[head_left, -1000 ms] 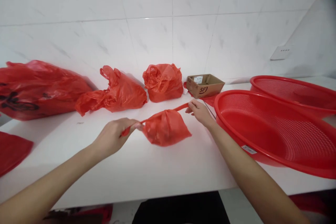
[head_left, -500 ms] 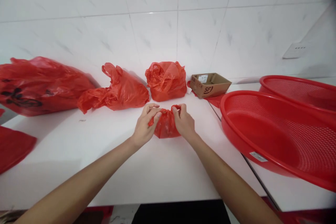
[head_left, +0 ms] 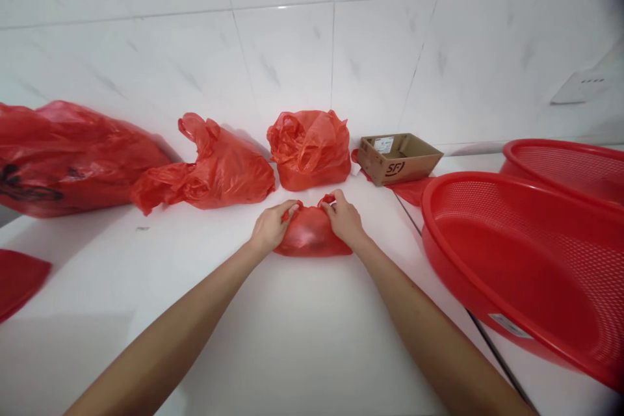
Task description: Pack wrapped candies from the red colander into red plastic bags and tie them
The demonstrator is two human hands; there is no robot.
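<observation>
A small red plastic bag (head_left: 313, 235) rests on the white table in front of me, its body rounded and its front smooth and shiny. What it contains is hidden by the plastic. My left hand (head_left: 273, 226) is closed on the bag's upper left corner, thumb against fingers. On the other side, my right hand (head_left: 344, 218) pinches the upper right corner, where a twist of red plastic sticks out above the fingers. Between the two hands the top edge of the bag is drawn across.
Behind stand a crumpled red bag (head_left: 312, 149), another red bag (head_left: 219, 166) and a large one (head_left: 73, 159), along the tiled wall. A cardboard box (head_left: 402, 159) sits back right. Red plastic baskets (head_left: 492, 260) fill the right side. Something flat and red (head_left: 22, 279) lies left.
The small bag has become wider and smoother at the front, its corners held farther apart. My left fingers have closed in on its corner. The camera view has shifted slightly.
</observation>
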